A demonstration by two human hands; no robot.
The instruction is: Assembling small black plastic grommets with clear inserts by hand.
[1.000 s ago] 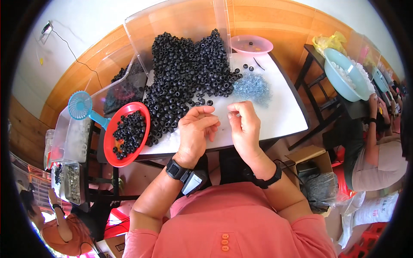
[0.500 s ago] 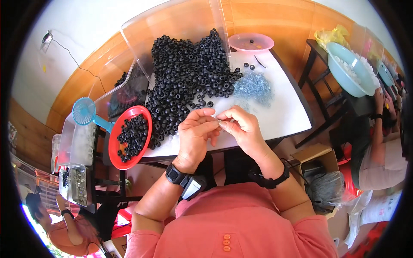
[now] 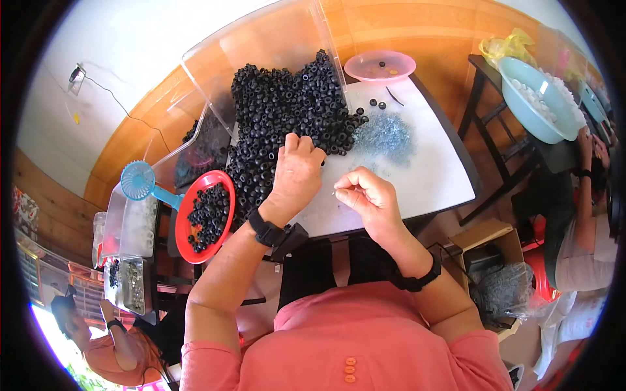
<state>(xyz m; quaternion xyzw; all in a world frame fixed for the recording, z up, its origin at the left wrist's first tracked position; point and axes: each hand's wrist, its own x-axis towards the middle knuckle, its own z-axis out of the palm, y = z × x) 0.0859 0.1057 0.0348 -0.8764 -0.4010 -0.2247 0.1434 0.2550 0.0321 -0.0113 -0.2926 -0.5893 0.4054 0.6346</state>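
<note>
A big heap of small black ring-shaped pieces point(image 3: 280, 107) spreads over the white tabletop. At its near right edge is my left hand point(image 3: 298, 168), back up, with fingers curled down; the fingertips are mostly hidden, and a dark bit shows beside them. My right hand point(image 3: 370, 199) is held over the near table edge, thumb and forefinger pinched together on a tiny pale piece point(image 3: 334, 192) too small to name. Beyond it lies a patch of tiny clear bluish pieces point(image 3: 385, 138). A red bowl point(image 3: 228, 225) of black pieces stands left of my left forearm.
An upended clear plastic bin point(image 3: 274, 39) backs the heap. Behind the bluish patch sits a pink bowl point(image 3: 365, 72). A blue hand fan point(image 3: 138, 180) is beside the red bowl. Other people work at both sides; a light blue basin point(image 3: 535, 120) stands on a stool at right.
My hands, together at the fingertips before, have parted. The left one moved away from me to the black heap and turned back up; the right one stayed near its place, still pinching.
</note>
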